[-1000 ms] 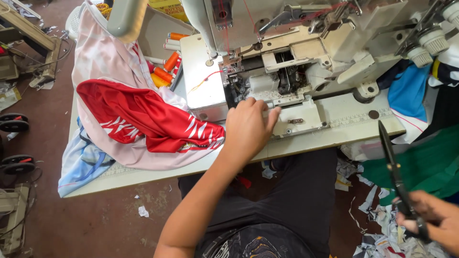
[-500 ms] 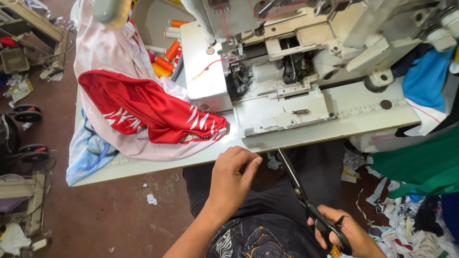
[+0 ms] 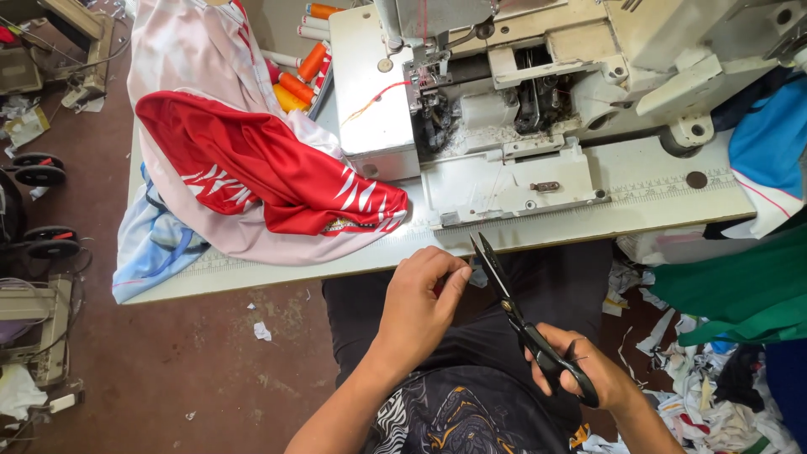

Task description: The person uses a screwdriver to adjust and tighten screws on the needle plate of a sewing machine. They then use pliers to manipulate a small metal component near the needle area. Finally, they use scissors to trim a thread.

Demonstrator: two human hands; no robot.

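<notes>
Head view showed the red garment point(image 3: 269, 172) heaped well off to the left on the tabletop point(image 3: 639, 210), and the left hand point(image 3: 420, 307) hovered below the edge, grip pinched shut at the fingertips, on what I could not tell. Just right of it, black scissors point(image 3: 525, 324) ran diagonally, blades parted, tips by that pinch, handles clasped in the right hand point(image 3: 588, 378).

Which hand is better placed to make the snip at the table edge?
The right hand: it already has the black scissors in its grip, blades open beside the left hand, whose fingertips are pinched near the blade tips, likely steadying something too small to see.
</notes>
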